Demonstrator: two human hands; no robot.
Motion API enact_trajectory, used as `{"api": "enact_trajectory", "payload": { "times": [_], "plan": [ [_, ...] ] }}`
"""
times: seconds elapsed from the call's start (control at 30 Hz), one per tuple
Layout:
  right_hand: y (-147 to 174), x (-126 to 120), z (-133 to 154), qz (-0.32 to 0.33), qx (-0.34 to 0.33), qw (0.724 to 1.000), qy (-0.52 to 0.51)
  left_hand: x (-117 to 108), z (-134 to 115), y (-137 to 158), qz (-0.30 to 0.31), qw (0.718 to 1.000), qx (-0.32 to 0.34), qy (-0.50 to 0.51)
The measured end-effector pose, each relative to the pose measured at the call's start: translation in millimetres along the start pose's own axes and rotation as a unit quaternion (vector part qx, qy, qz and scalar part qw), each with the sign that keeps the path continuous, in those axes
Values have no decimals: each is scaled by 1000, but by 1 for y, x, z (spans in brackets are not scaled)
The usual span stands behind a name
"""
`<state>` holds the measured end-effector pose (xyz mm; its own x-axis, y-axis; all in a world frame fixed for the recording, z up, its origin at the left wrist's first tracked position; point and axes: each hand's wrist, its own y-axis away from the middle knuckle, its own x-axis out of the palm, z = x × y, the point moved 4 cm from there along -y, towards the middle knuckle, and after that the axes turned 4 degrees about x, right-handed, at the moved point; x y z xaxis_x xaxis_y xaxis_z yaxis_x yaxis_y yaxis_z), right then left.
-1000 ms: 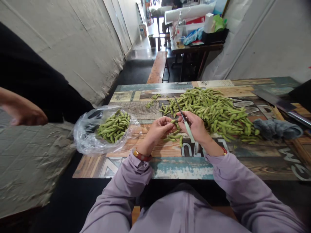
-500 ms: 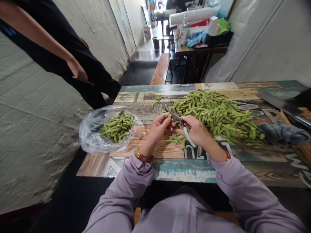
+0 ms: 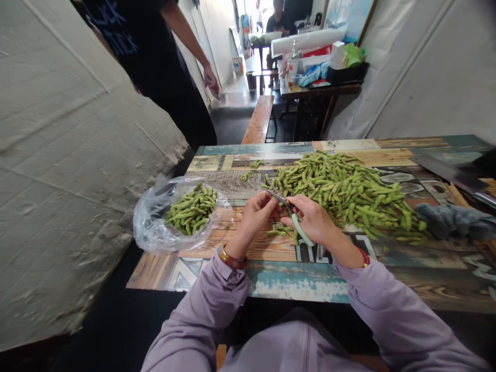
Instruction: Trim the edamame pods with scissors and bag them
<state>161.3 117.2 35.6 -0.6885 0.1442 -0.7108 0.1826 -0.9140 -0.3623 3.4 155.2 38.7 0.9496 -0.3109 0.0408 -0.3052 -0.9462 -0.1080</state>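
Observation:
My right hand (image 3: 314, 219) is closed around scissors (image 3: 300, 231) with pale green handles. Their dark blades point left, over the fingertips of my left hand (image 3: 254, 213). Those fingers are pinched together on a green soybean pod, mostly hidden by the fingers and blades. Just beyond my right hand spreads a large heap of soybean pods (image 3: 337, 188), and a few loose pods (image 3: 278, 232) lie below my hands. To the left, a clear plastic bag (image 3: 149, 225) lies opened out with a smaller pile of pods (image 3: 191, 209) in it.
Small green clippings (image 3: 247, 176) lie on the patterned table (image 3: 217, 178). At the right are a grey cloth (image 3: 453, 219) and a cleaver (image 3: 445, 170). A person in black (image 3: 155, 57) stands past the far left corner. A bench (image 3: 259, 120) and a cluttered table (image 3: 318, 91) stand behind.
The person in black has moved away, toward the back of the passage. My view has shifted slightly. My hands stay together, and the pod tip seen earlier at my left fingers is now hidden.

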Motion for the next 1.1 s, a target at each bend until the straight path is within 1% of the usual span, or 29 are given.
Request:
{"api": "enact_trajectory", "payload": {
  "times": [0.2,0.33,0.6,0.73,0.9,1.1],
  "plan": [
    [0,1,3,15,1,1000,8,-2,2,0,3,1000,-3,8],
    [0,2,3,18,3,999,34,-4,5,-2,-5,1000,1,5],
    [1,2,6,37,16,996,81,-12,7,-4,-24,997,43,-63],
    [1,2,8,44,9,993,107,-14,9,-6,-15,995,53,-81],
    [2,3,7,49,4,993,111,-15,7,-6,4,997,39,-63],
    [3,6,6,42,-20,994,104,-15,7,-4,21,999,-19,-41]
  ]
}}
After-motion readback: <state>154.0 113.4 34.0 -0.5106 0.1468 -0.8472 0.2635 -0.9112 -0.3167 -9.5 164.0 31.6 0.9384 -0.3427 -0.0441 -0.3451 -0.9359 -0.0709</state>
